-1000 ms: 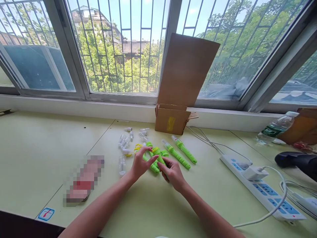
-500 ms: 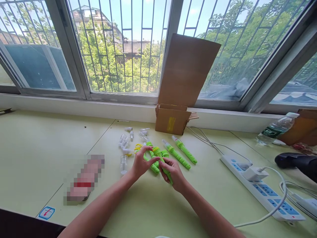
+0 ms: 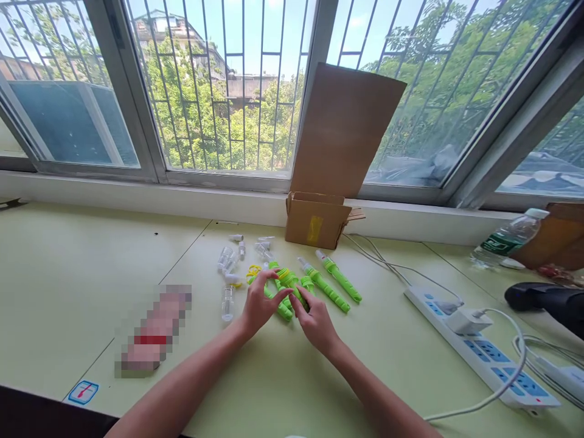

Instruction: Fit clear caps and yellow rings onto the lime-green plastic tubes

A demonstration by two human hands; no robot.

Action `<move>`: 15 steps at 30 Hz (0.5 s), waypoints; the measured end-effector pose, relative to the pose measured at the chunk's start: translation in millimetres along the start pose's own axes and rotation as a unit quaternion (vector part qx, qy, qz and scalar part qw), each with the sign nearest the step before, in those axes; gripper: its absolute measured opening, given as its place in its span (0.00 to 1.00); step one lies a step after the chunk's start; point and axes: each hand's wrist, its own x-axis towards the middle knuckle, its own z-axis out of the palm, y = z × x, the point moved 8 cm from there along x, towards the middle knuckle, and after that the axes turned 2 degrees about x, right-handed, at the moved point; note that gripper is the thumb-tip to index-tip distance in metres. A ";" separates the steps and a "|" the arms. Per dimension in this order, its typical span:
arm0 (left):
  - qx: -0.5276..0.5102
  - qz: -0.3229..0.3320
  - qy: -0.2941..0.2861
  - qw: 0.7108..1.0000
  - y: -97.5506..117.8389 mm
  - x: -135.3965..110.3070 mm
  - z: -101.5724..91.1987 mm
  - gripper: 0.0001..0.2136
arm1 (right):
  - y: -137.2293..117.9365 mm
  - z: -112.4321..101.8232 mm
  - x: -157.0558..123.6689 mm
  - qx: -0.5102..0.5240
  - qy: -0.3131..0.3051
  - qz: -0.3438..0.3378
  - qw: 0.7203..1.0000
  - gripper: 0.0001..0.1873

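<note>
Over the middle of the table, my left hand (image 3: 260,304) pinches the upper end of a green plastic tube (image 3: 288,280) with a yellow ring round its top. My right hand (image 3: 316,323) is closed on the lower part of the same tube, which its fingers mostly hide. Other green tubes (image 3: 285,312) lie close behind and under my hands, partly covered. To the right rest two green tubes with clear tips (image 3: 325,289) (image 3: 342,277). Yellow rings (image 3: 254,269) and clear plastic caps (image 3: 228,301) lie left of my hands, along with small white-and-clear nozzle pieces (image 3: 241,249).
A cardboard box (image 3: 314,222) with a raised flap stands against the window sill. At the right are a white power strip (image 3: 479,347) with cables, a water bottle (image 3: 508,237) and a black object (image 3: 542,304). A blurred-out flat item (image 3: 155,331) lies at left.
My right hand has shifted up along the green tube and its grip has changed. The tube's lower end, visible before, is now hidden. My left hand has stayed nearly in place.
</note>
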 end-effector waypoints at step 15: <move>0.005 0.020 -0.007 1.000 3.2 4.8 0.0 0.16 | 5.5 9.6 0.2 0.130 -0.046 0.053 0.989 0.23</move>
